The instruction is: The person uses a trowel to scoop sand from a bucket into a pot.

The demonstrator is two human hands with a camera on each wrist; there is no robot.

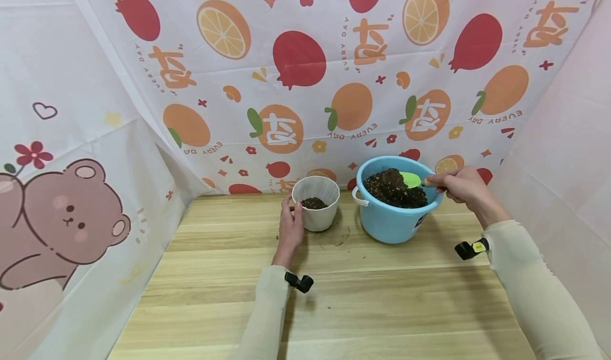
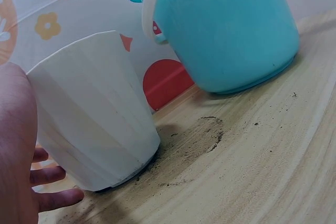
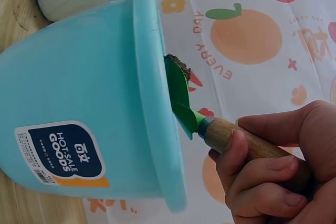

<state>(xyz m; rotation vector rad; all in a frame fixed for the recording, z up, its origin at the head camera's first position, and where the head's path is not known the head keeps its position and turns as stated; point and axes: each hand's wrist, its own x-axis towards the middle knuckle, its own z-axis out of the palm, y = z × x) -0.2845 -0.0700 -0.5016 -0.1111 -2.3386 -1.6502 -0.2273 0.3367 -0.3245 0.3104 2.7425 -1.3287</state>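
Note:
A small white flowerpot (image 1: 322, 219) with dark soil (image 1: 314, 203) inside stands upright on the table. My left hand (image 1: 290, 227) rests against the pot's left side, its lower fingers (image 2: 58, 199) extended beside the wall. To the right stands a light blue bucket (image 1: 391, 225) filled with dark soil (image 1: 389, 187). My right hand (image 1: 460, 187) grips the wooden handle (image 3: 257, 148) of a green trowel (image 1: 410, 180) over the bucket's rim. Soil sits on the trowel blade (image 3: 179, 90), seen just above the rim in the right wrist view.
The wooden table (image 1: 382, 307) has scattered soil crumbs (image 2: 210, 132) near the pot. A fruit-print cloth (image 1: 305, 100) hangs right behind the pot and bucket. The bucket's white handle (image 1: 360, 197) hangs on the side facing the pot. Side cloths flank the table.

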